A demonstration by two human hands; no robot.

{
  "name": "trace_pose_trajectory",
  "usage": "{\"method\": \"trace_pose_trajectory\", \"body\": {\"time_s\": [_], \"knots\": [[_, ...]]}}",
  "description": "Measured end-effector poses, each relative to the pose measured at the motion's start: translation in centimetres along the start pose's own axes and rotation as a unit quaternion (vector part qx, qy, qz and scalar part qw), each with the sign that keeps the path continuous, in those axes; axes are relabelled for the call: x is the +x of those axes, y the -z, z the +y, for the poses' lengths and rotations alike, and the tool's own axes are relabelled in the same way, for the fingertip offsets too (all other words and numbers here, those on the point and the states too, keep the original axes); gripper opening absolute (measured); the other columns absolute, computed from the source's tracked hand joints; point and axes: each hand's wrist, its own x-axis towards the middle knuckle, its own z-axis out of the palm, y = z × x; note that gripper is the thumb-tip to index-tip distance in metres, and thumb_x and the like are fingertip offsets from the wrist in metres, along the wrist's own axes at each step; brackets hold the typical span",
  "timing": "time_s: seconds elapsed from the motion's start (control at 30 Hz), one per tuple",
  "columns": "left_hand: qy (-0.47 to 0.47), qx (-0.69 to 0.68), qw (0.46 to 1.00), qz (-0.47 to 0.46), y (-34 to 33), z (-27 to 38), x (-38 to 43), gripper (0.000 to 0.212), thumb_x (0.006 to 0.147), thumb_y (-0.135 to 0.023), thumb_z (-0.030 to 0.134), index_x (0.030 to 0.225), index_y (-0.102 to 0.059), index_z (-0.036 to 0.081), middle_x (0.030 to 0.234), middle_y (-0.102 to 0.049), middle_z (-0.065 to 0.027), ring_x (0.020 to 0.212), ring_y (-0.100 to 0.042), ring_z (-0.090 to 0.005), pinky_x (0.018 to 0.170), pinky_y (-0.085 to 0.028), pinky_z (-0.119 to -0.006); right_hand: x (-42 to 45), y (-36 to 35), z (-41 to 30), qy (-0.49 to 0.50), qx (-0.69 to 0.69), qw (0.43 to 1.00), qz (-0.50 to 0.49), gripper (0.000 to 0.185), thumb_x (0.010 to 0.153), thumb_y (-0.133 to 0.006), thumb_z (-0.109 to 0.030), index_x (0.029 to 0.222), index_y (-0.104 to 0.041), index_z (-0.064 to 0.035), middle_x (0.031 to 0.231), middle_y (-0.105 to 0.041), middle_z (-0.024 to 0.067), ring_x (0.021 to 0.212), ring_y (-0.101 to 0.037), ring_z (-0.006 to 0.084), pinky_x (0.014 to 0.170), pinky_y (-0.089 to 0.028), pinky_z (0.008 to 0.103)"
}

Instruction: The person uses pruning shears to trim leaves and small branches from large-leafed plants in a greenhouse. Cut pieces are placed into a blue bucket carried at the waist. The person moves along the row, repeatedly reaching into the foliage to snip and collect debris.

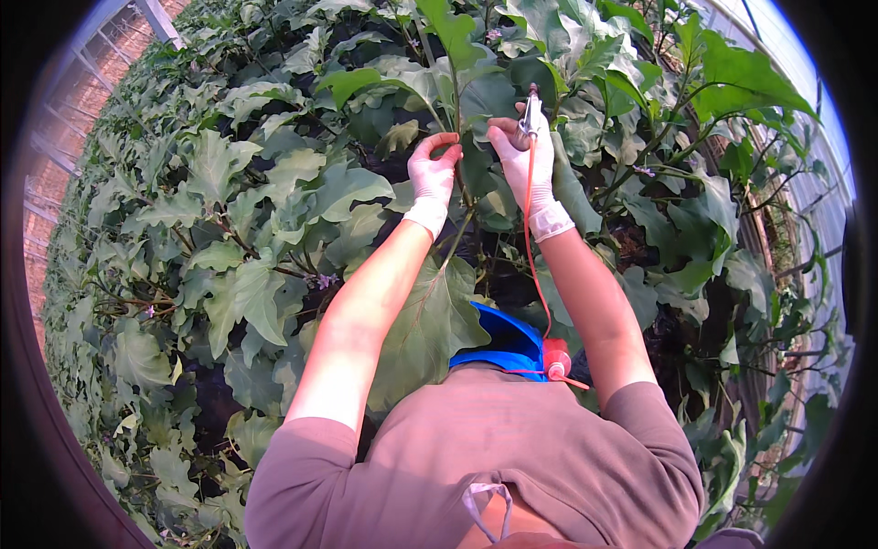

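Both my hands wear thin whitish gloves and are raised among eggplant plants. My left hand (435,165) has its thumb and fingertips pinched at an upright eggplant stem (455,103). Just right of that stem, my right hand (527,154) holds a small metal-and-white hand applicator (531,117) with its dark tip pointing up and away. From the applicator's lower end a thin orange-red tube (528,219) runs down to a red bottle (556,358) at my waist. Beside the bottle a blue pouch (504,336) gapes at my front. A broad eggplant leaf (432,316) lies below my left wrist.
Dense eggplant foliage (226,178) surrounds me, with small purple flowers (321,281) among it. Large leaves (744,79) reach in at the upper right. Translucent greenhouse sheeting (816,226) runs along the right, and a metal frame (159,22) stands at the upper left.
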Motion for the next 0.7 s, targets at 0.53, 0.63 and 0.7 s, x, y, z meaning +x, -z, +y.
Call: {"method": "trace_pose_trajectory", "body": {"time_s": [0.53,0.63,0.7], "knots": [[0.023,-0.142,0.98,-0.141,2.7,2.9,-10.2,0.045,0.093,-0.048,-0.009,0.135,-0.061,0.001,0.118,-0.067,-0.0005,0.098,-0.062,-0.0073,0.083,-0.05,-0.02,-8.3,-0.4,-4.4,0.031,-0.02,0.999,-0.017,0.048,0.086,-0.077,0.001,0.129,-0.057,-0.0027,0.098,-0.069,0.0033,0.088,-0.066,0.0105,0.081,-0.054,0.0257],[0.06,-0.284,0.942,-0.169,4.7,2.2,-10.3,0.042,0.097,-0.059,0.003,0.139,-0.055,0.001,0.122,-0.066,-0.0027,0.105,-0.064,-0.0119,0.088,-0.052,-0.024,-8.4,-3.1,-3.7,0.097,-0.024,0.993,-0.065,0.06,0.084,-0.079,-0.002,0.138,-0.051,-0.0074,0.102,-0.068,0.0047,0.087,-0.065,0.0102,0.08,-0.054,0.0262],[-0.139,0.027,0.984,-0.104,5.6,1.9,-9.8,0.044,0.095,-0.056,-0.001,0.139,-0.054,0.004,0.119,-0.067,-0.003,0.104,-0.064,-0.0118,0.086,-0.054,-0.026,-7.5,-4.2,-3.5,0.162,-0.152,0.967,-0.124,0.066,0.079,-0.079,0.0,0.138,-0.05,-0.0096,0.097,-0.07,0.0076,0.082,-0.068,0.0145,0.077,-0.054,0.027]]}}
